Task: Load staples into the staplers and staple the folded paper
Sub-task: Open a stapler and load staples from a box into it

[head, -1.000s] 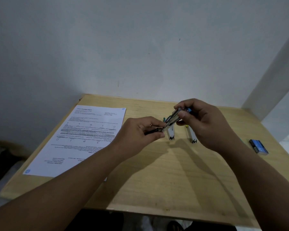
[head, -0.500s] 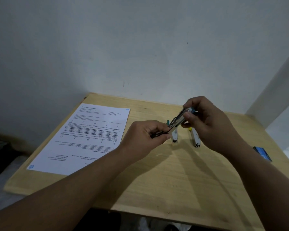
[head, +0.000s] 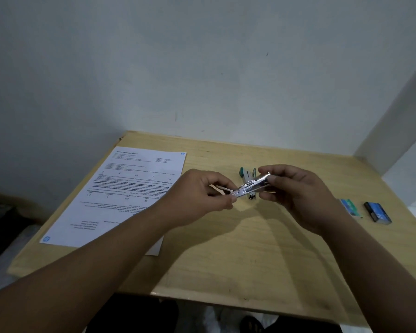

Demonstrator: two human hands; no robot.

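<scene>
I see both hands raised over the middle of the wooden table [head: 226, 248], working on one small metal stapler [head: 251, 186] held in the air between them. My right hand [head: 296, 195], right of centre in the frame, has its fingers and thumb curled round the upper right end of the stapler, clamped on it. My left hand [head: 202, 198], just left of centre, pinches the lower left end with thumb and fingertips pressed together on it. The stapler slants from lower left up to upper right, and its metal parts look swung apart; I cannot tell whether any staples sit inside.

Behind the held stapler, a second stapler with a green end [head: 246, 175] lies on the table, partly hidden by the hands.

A printed sheet of paper [head: 120, 195] lies flat on the left part of the table, its lower edge crossed by my left forearm. It looks unfolded.

At the right side of the frame two small boxes rest on the table near each other: a light blue-green box [head: 348, 206] and, further right, a darker blue box [head: 377, 212].

A plain pale wall [head: 202, 68] fills the upper half of the frame.
</scene>
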